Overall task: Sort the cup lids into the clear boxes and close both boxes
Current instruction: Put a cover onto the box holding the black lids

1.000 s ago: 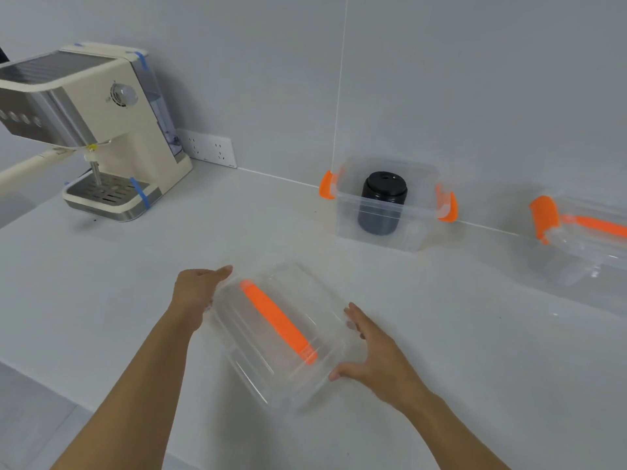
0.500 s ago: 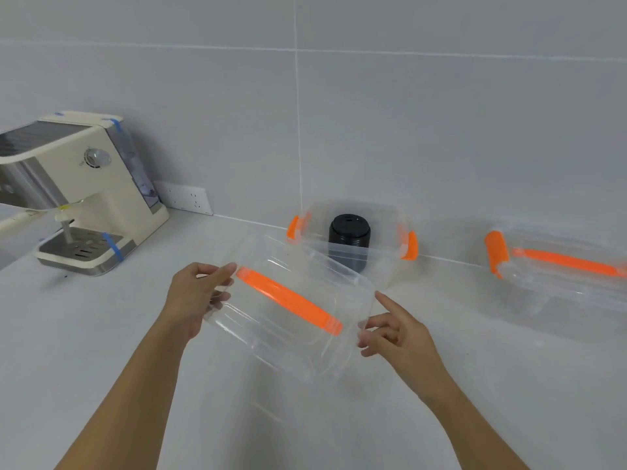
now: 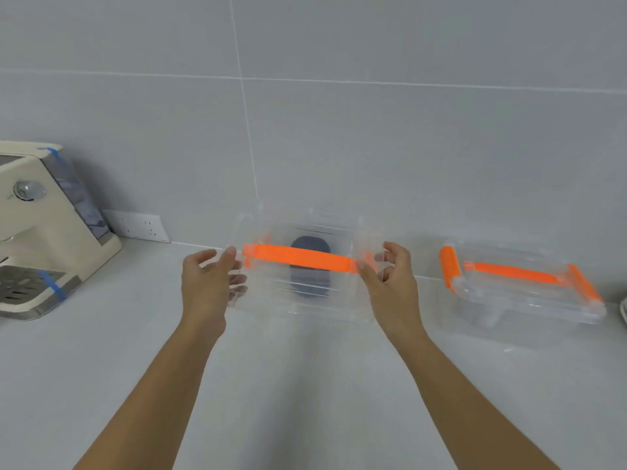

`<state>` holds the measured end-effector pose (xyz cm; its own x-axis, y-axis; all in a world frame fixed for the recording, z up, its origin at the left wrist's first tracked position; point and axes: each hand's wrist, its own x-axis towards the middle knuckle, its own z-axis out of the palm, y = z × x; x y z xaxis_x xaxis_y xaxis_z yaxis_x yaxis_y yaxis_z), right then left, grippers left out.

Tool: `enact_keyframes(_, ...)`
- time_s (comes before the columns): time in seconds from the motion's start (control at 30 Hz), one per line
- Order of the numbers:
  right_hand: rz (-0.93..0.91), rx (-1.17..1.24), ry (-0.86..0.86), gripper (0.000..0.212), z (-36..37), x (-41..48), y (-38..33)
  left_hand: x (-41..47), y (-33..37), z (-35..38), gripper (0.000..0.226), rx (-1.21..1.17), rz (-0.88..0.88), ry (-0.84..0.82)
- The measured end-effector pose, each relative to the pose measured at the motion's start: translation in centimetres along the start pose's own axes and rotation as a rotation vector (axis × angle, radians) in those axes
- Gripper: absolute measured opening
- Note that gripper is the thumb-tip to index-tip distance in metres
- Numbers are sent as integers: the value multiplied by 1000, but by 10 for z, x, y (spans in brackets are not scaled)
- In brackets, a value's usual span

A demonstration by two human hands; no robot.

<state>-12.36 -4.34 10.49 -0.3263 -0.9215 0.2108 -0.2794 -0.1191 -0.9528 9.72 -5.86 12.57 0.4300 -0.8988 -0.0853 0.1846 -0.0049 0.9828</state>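
I hold a clear box lid (image 3: 271, 286) with an orange handle (image 3: 298, 257) level between both hands, in front of and over the left clear box (image 3: 339, 228) by the wall. My left hand (image 3: 210, 283) grips the lid's left end and my right hand (image 3: 390, 279) grips its right end. A stack of black cup lids (image 3: 310, 269) shows blurred through the lid, inside that box. The second clear box (image 3: 522, 293) stands to the right with its orange-handled lid on and orange side latches.
A cream coffee machine (image 3: 44, 232) with blue tape stands at the far left against the tiled wall. A white wall socket (image 3: 135, 225) sits beside it. The grey countertop (image 3: 305, 385) spreads toward me. A white object's edge (image 3: 623, 310) shows at the far right.
Both hands lifted the clear lid from the counter, turned it level and carried it back over the left box. The view tilted up toward the wall.
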Motion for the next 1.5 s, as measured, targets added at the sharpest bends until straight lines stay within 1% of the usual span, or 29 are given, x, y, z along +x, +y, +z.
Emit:
enact_keyframes(0.07, 4, 16, 71, 46, 2, 14, -3, 8, 4, 11, 39, 48, 23, -74)
enact_keyframes(0.13, 21, 8, 110, 45, 3, 27, -5, 18, 3, 20, 43, 145, 44, -138)
enact_keyframes(0.23, 64, -20, 131, 44, 7, 50, -6, 36, 1, 31, 39, 305, 79, -179)
enact_keyframes(0.3, 102, 8, 148, 43, 14, 66, -9, 49, 3, 39, 33, 356, 74, -207)
enact_keyframes(0.33, 127, 29, 155, 41, 18, 73, -10, 53, 4, 43, 35, 370, 66, -214)
enact_keyframes(0.43, 197, 21, 157, 42, 29, 84, -6, 70, -3, 47, 38, 404, 50, -189)
enact_keyframes(0.47, 217, 8, 155, 43, 32, 85, -3, 75, -6, 47, 33, 412, 36, -178)
enact_keyframes(0.53, 244, -18, 154, 44, 36, 88, 2, 83, -10, 48, 13, 450, 14, -189)
enact_keyframes(0.7, 269, -165, 128, 44, 45, 107, 11, 102, -21, 61, 23, 480, -10, -196)
enact_keyframes(0.8, 274, -228, 119, 44, 47, 112, 19, 109, -29, 65, 16, 502, -12, -215)
enact_keyframes(0.9, 262, -233, 102, 44, 51, 117, 23, 120, -39, 65, 22, 531, 15, -226)
enact_keyframes(1.0, 233, -274, 75, 43, 53, 120, 24, 125, -43, 67, 23, 570, 18, -211)
enact_keyframes(1.03, 252, -292, 70, 42, 55, 120, 30, 126, -47, 67, 25, 595, 16, -220)
enact_keyframes(1.07, 261, -310, 71, 39, 55, 119, 31, 127, -48, 66, 22, 612, 33, -229)
enact_keyframes(1.13, 286, -338, 63, 27, 56, 116, 35, 131, -52, 64, 18, 646, 30, -245)
enact_keyframes(1.2, 320, -376, 52, 13, 57, 116, 41, 137, -57, 63, 26, 657, -3, -248)
enact_keyframes(1.23, 333, -395, 50, 13, 58, 117, 43, 140, -59, 63, 31, 659, -21, -252)
enact_keyframes(1.27, 347, -406, 46, 15, 58, 118, 44, 141, -60, 63, 33, 665, -32, -260)
enact_keyframes(1.3, 360, -406, 40, 20, 57, 119, 44, 142, -62, 63, 33, 672, -36, -274)
enact_keyframes(1.4, 442, -313, 34, 44, 57, 121, 43, 142, -61, 61, 29, 623, -68, -304)
enact_keyframes(1.5, 471, -261, 24, 50, 55, 121, 45, 146, -57, 59, 25, 572, -145, -321)
